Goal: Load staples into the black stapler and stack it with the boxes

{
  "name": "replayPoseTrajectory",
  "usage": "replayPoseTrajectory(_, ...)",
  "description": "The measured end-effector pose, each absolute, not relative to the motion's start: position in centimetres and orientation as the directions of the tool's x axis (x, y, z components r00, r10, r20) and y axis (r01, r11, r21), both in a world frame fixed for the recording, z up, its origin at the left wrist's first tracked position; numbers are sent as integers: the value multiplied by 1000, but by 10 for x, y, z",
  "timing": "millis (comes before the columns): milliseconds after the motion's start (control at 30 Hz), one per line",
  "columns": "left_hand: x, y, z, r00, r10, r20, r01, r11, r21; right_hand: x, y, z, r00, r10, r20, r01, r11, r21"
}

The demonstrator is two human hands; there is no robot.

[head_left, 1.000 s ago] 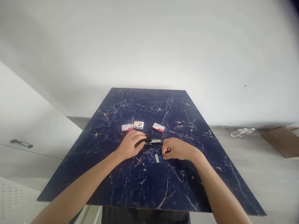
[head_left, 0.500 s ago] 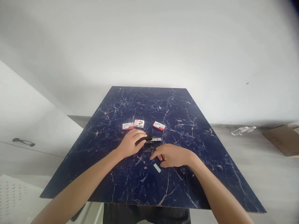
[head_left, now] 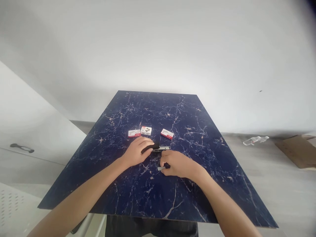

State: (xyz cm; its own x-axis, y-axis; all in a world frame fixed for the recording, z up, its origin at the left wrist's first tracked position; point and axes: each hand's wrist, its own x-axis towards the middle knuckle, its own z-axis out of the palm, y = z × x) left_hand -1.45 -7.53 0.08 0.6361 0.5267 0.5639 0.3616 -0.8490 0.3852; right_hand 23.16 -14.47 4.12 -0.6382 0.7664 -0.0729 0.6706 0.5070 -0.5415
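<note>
My left hand (head_left: 138,150) is wrapped round a black stapler (head_left: 155,146) near the middle of the table. The stapler's metal staple channel (head_left: 165,148) sticks out to the right of the fingers. Just in front of it, my right hand (head_left: 178,164) is closed, with a small grey strip of staples (head_left: 161,168) at the thumb and fingers. One end of the strip points left, and the hand hides the rest.
Beyond the hands lie a white and red box (head_left: 134,133), a white box (head_left: 146,130) and another red and white box (head_left: 167,133) on the dark blue marbled table (head_left: 158,112). On the floor at right are clear plastic bottles (head_left: 255,140) and a cardboard box (head_left: 296,151).
My right hand has closed on the strip of staples, which lay on the table, and has lifted it slightly up and left. My left hand keeps its hold on the stapler.
</note>
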Motion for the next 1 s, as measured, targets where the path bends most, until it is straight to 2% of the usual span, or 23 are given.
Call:
replayPoseTrajectory(233,-15,-76,2,627,533,569,363,-845,392,242,-137,47,-597,801,50,624,503,-598)
replayPoseTrajectory(400,-18,-72,0,657,437,614,249,-895,370,257,-132,56,-504,850,156,687,503,-525)
replayPoseTrajectory(600,-16,-80,1,704,401,586,215,-907,362,263,-128,51,-486,869,97,743,469,-478)
replayPoseTrajectory(1000,-15,-83,3,720,408,562,216,-901,377,259,-130,49,-511,857,69,733,476,-487)
